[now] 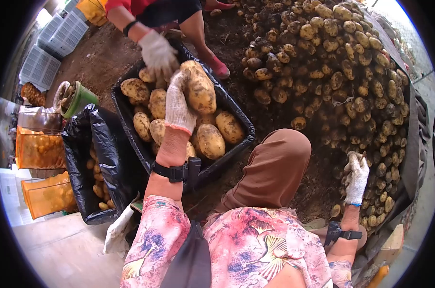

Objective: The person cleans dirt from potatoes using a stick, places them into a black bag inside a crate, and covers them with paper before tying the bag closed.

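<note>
My left hand, in a white knitted glove, is closed on a large potato above a crate lined with black plastic. Several big potatoes lie in that crate under it. At the right, my right hand, gloved too, reaches down at the near edge of a large potato heap. Its fingers are bent and partly hidden, so what they touch or hold is unclear. Beside my left hand, a co-worker's gloved hand is over potatoes at the crate's far end.
A second black-lined crate holds smaller potatoes at the left. Beyond it are a green bucket, orange mesh bags and white plastic crates. The co-worker's leg is beside the far crate corner. Dark cloth edges the heap.
</note>
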A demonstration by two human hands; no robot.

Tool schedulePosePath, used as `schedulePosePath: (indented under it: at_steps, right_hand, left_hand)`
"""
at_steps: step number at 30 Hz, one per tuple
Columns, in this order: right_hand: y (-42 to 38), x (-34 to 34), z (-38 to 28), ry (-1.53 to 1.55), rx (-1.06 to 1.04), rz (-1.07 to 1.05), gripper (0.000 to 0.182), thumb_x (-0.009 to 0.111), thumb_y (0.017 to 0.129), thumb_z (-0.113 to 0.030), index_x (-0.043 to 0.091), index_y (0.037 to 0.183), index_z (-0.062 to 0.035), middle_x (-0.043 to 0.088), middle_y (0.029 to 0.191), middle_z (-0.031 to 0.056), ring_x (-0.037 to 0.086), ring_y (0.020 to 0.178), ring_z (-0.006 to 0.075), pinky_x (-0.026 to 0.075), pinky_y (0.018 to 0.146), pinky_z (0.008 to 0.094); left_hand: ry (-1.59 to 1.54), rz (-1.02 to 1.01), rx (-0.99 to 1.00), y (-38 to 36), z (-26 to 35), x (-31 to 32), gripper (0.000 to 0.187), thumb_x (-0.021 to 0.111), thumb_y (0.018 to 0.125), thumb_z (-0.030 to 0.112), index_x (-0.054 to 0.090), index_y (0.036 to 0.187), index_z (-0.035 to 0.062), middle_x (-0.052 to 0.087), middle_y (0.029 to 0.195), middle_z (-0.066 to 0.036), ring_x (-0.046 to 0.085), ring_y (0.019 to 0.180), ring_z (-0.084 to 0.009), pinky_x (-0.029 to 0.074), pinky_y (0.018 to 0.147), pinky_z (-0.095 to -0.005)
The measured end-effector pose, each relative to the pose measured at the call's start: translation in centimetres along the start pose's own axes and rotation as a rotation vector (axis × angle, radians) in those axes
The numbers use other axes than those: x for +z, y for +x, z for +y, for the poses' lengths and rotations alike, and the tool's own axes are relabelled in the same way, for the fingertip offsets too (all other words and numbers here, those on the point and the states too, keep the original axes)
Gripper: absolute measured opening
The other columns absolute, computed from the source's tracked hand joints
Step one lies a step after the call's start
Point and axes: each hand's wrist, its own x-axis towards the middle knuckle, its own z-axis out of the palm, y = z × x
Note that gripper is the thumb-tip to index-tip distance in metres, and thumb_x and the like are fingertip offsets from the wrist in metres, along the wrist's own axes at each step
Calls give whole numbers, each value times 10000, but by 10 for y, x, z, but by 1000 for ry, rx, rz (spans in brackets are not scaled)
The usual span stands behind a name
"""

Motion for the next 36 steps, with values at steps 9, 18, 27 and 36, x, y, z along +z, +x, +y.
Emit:
schedulePosePath:
  at_steps: [9, 18, 27, 36]
  right_hand:
    - [15, 6, -108, -280, -234, 6, 194, 625, 977, -200, 691, 1101, -68, 510, 694, -68, 436, 584, 19, 291, 497, 193]
    - [45, -33, -154, -473, -587, -6, 222, 583, 1008, -162, 657, 1159, -18, 643, 1013, -24, 519, 736, 12, 417, 646, 168]
    - [84, 0, -101, -304, -359, -123, 182, 615, 981, -175, 663, 1098, -43, 544, 770, -72, 447, 613, 18, 351, 538, 199]
    - [109, 21, 1, -84, -140, -305, 195, 630, 967, -170, 665, 1063, -3, 586, 803, -47, 473, 671, 25, 402, 599, 218]
  left_hand:
    - [2118, 141, 252, 33, -41, -49, 709, 489, 975, 467, 271, 1535, 91, 318, 1494, -337, 596, 1146, -465, 500, 970, -489]
    - [1660, 169, 632, 66, 28, -72, 361, 504, 995, 347, 643, 1197, 81, 678, 1129, -191, 642, 1060, -375, 492, 934, -441]
    - [1960, 177, 394, 33, -31, -41, 674, 572, 918, 489, 473, 1385, 14, 515, 1376, -232, 538, 1246, -385, 431, 1048, -438]
    - [2278, 191, 0, 35, -59, -45, 1217, 714, 745, 649, 85, 1567, 8, 153, 1591, -310, 247, 1459, -440, 210, 1192, -511]
